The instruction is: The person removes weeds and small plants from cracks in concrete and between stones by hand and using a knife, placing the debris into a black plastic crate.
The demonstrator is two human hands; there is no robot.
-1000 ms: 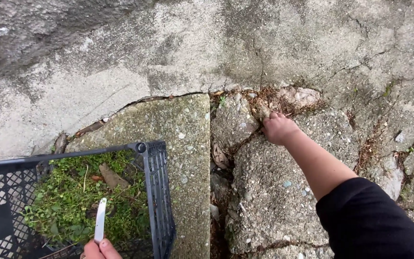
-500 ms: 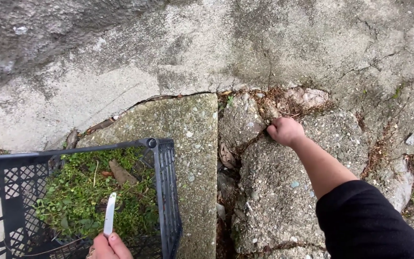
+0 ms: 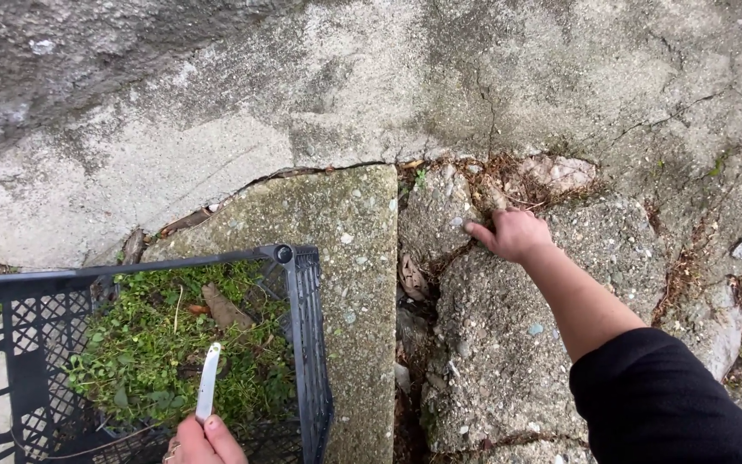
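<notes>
Your right hand [image 3: 515,234] rests on cracked concrete ground [image 3: 508,344], fingers curled, index tip at crack [image 3: 440,258] between slabs; whether it pinches anything, cannot tell. Crack runs down-left from fingertip, toward slab edge. Your left hand [image 3: 199,440] at bottom edge, closed around white blade tool [image 3: 209,392], long axis pointing up over black crate [image 3: 302,344] of pulled green weeds [image 3: 156,352]. Right hand nearer crack.
</notes>
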